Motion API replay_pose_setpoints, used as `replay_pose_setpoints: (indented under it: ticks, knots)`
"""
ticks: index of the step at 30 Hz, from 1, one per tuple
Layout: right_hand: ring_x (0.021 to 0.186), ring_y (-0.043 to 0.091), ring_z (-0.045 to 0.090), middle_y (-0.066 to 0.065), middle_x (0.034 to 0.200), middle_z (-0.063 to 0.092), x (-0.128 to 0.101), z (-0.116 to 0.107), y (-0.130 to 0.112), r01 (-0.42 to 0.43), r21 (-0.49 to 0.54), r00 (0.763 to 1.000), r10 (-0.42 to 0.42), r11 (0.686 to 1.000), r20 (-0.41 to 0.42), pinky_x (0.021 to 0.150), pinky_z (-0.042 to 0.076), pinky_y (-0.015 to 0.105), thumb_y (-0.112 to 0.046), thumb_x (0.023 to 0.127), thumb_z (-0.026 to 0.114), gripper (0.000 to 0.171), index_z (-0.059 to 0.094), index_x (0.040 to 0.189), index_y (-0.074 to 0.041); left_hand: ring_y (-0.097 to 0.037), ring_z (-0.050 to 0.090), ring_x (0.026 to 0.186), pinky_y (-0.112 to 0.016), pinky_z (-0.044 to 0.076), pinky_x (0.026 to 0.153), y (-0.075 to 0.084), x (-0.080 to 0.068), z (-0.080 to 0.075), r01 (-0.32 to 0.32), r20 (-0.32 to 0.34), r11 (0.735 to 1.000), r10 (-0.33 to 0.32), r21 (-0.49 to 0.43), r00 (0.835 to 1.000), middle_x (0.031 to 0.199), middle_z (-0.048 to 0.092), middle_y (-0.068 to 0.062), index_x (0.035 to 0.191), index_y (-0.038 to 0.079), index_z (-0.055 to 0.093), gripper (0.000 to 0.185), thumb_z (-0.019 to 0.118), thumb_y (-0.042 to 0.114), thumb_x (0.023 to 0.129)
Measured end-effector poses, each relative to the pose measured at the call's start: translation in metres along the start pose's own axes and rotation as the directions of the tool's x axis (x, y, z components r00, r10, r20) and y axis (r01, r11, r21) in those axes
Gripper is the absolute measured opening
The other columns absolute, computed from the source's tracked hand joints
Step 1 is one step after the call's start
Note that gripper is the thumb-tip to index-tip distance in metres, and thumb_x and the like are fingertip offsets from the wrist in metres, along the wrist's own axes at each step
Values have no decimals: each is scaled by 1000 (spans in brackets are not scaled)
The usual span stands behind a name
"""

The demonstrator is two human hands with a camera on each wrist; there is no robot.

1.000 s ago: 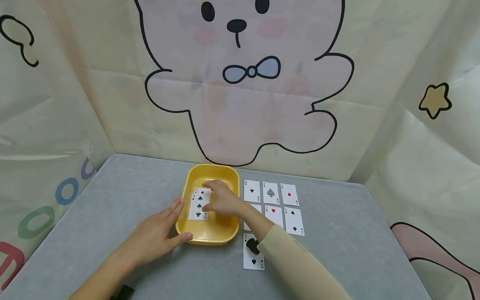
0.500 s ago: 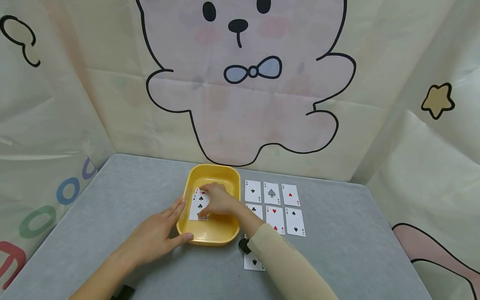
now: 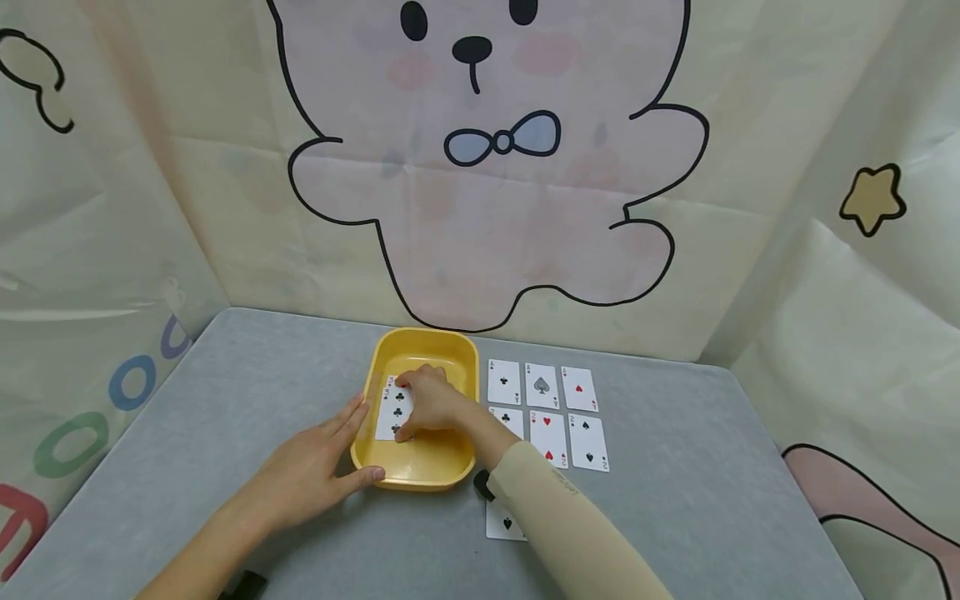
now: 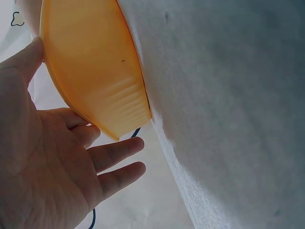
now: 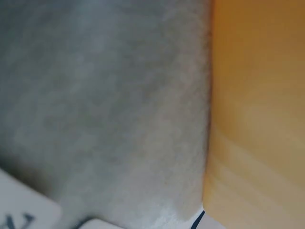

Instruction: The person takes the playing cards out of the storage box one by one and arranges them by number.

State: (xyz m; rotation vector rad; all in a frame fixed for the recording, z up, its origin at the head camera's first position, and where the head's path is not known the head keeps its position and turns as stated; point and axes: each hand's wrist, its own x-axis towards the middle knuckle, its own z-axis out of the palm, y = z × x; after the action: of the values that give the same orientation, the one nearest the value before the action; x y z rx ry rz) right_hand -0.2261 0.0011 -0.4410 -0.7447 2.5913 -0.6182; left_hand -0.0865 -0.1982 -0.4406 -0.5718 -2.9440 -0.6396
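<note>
A yellow tray point(image 3: 431, 477) stands on the table in the head view. My left hand point(image 3: 307, 475) rests against its left side, thumb at the near corner and fingers along the rim. In the left wrist view that hand point(image 4: 52, 157) has two fingers extended past the tray's wall point(image 4: 95, 62). Inside the tray lie overlapping playing cards point(image 3: 390, 412), the visible one a three of clubs. My right hand point(image 3: 435, 404) reaches over their right part, fingertips at the top edge and thumb at the bottom edge, curled round a playing card. The hand hides much of that card.
Right of the tray, face-up cards lie in rows: aces such as the ace of spades point(image 3: 542, 387), then twos such as the two of spades point(image 3: 588, 442). A spade card point(image 3: 504, 523) lies nearer, partly under my right forearm. A printed cloth point(image 3: 525, 233) hangs behind the table.
My right hand has shifted left over the cards, its thumb and fingertips closing in on the card's edges. The left hand and tray stay in place.
</note>
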Motion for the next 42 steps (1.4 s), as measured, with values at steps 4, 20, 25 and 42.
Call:
replay_pose_setpoints:
  ticks: [4, 20, 25, 42]
  knots:
    - [108, 19, 45, 3, 123, 58, 1, 0, -1, -17, -2, 1000, 17, 1000, 0, 89, 44, 28, -29, 70, 100, 81, 65, 142, -15, -41, 57, 134, -58, 50, 103, 0, 0, -1, 10, 3, 1000, -10, 3, 1000, 166, 37, -15, 163, 5, 36, 98, 58, 72, 96]
    - [110, 19, 44, 2, 121, 54, -1, -2, -10, -65, -27, 997, 67, 998, 45, 93, 45, 31, -28, 71, 99, 79, 64, 141, -18, -42, 57, 134, -58, 50, 103, 1, 0, -3, 10, 7, 1000, -11, 3, 1000, 165, 38, -16, 163, 5, 36, 98, 59, 72, 95]
    - [110, 18, 43, 1, 118, 53, -2, 1, -10, -88, -52, 994, 91, 995, 53, 93, 46, 31, -29, 70, 99, 81, 62, 141, -19, -42, 57, 133, -59, 50, 103, 2, -1, -3, 16, 12, 1000, -16, -2, 1000, 165, 38, -17, 162, 5, 37, 98, 59, 72, 95]
    - [107, 17, 45, 1, 120, 56, -7, 5, -3, 14, -32, 1000, -14, 999, -13, 94, 43, 28, -28, 68, 101, 85, 59, 142, -17, -42, 60, 130, -58, 52, 100, 2, -3, -1, 6, -12, 1000, -6, -3, 1000, 165, 40, -15, 162, 5, 38, 96, 60, 70, 96]
